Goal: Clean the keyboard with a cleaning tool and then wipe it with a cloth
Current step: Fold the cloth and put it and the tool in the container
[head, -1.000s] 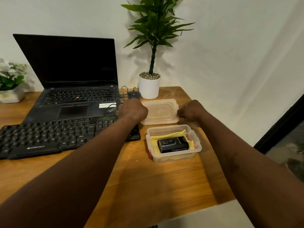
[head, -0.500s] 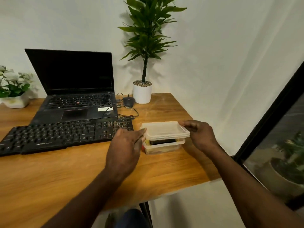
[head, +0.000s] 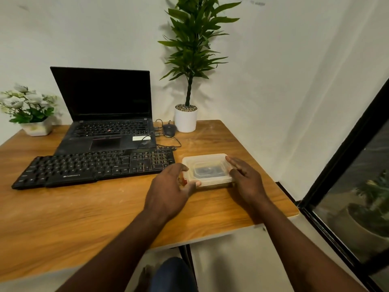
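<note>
Plastic lid [head: 207,163] now sits flat on the plastic box [head: 212,183]. A second ago it lay on the desk [head: 84,218] behind the open box, and half a second ago you held it just above. Your left hand [head: 168,192] grips the box's left end, thumb along the front rim. Your right hand [head: 247,182] pinches the right rim. A dark item [head: 208,170], probably the cleaning tool, shows dimly through the lid. The cloth cannot be made out.

With the kit shut away, you seem to be packing up, so the cleaning and wiping look finished. Whether the lid has snapped down all round is not visible.

The black keyboard [head: 94,167] lies along the desk's left and middle, in front of the laptop [head: 109,123], with its right end just beside the box. The box stands near the desk's right edge, so sliding it rightward leaves little margin. The front half of the desk is bare wood and gives you the most room. Towards the back right corner, the mouse [head: 169,130], its cable and the white plant pot [head: 185,120] narrow the way.
</note>
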`<action>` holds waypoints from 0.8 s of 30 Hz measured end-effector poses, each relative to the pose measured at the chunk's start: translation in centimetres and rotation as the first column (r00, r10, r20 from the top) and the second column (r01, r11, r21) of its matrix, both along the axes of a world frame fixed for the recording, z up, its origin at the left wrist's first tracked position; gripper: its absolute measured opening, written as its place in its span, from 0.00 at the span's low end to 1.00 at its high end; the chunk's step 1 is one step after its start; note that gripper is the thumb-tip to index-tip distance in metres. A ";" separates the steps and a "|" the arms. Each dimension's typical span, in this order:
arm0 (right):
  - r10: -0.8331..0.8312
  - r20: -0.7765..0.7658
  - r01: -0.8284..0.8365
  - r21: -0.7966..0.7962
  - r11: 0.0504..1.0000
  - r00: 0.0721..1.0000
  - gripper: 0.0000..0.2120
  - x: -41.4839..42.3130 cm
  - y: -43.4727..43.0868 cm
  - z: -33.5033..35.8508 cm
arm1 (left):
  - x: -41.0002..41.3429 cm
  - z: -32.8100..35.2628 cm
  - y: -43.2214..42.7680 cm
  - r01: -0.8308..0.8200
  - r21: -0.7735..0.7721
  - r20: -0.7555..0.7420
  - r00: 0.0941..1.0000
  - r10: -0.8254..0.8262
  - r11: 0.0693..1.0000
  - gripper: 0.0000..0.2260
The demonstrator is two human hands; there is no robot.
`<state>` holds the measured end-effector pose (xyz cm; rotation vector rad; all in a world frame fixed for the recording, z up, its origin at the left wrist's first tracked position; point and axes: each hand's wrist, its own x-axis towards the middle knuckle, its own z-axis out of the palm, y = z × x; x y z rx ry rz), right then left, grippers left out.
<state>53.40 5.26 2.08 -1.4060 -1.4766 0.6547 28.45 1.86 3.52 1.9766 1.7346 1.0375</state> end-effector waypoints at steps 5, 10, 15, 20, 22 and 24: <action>-0.108 0.149 0.096 0.086 0.992 0.983 0.18 -1.3 0.4 -0.2 | 0.0 0.3 1.0 0.000 -0.021 0.099 0.995 0.002 1.000 0.27; -0.195 0.239 0.169 0.126 0.978 0.951 0.18 -2.2 1.1 0.3 | 0.1 0.3 3.6 0.004 -0.117 0.225 0.974 0.023 0.993 0.29; -0.207 0.219 0.191 0.092 0.977 0.953 0.20 -2.6 2.0 0.3 | 0.1 0.3 6.4 0.014 -0.212 0.262 0.964 0.043 0.977 0.27; -0.211 0.104 0.214 -0.010 0.977 0.972 0.21 -3.1 2.7 -0.2 | 0.2 0.9 8.2 0.095 -0.300 0.311 0.951 0.003 0.949 0.17; -0.210 0.045 0.212 -0.049 0.976 0.977 0.20 -3.2 2.9 -0.3 | 0.1 0.7 8.8 0.106 -0.330 0.365 0.931 0.024 0.938 0.13; -0.212 0.033 0.214 -0.069 0.974 0.977 0.20 -3.2 3.2 -0.4 | 0.1 0.4 9.4 0.056 -0.296 0.306 0.951 0.039 0.954 0.09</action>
